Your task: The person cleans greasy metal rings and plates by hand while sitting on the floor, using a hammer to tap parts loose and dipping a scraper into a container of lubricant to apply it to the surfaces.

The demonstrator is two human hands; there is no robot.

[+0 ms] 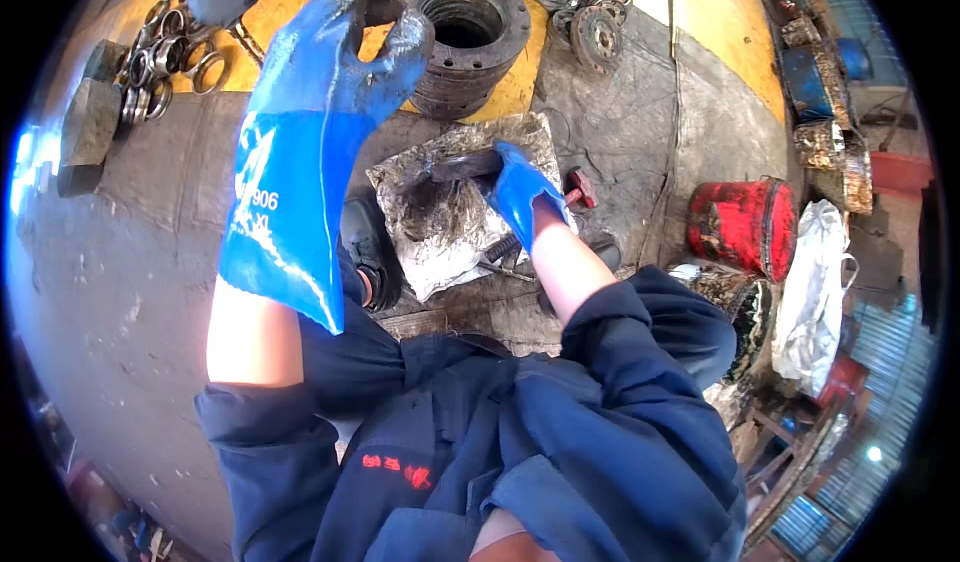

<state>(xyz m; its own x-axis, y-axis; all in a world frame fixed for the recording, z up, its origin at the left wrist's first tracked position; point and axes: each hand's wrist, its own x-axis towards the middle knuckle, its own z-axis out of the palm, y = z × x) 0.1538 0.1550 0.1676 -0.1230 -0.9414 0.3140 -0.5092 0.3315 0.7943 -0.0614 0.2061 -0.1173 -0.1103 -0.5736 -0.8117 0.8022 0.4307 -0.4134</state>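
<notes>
Grimy oblong part (462, 167) in glossy-gloved right grip (516, 184)

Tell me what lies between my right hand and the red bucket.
In the head view, a red, hammer-like tool shows beside your right hand; beyond it, grey floor covering runs to the red bucket.

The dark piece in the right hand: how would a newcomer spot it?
Below the ring stack in the picture lies a grimy pale sheet. Over it, the blue-gloved right hand grips the dark piece: blackish and elongated, unlike the red object beside that glove.
</notes>
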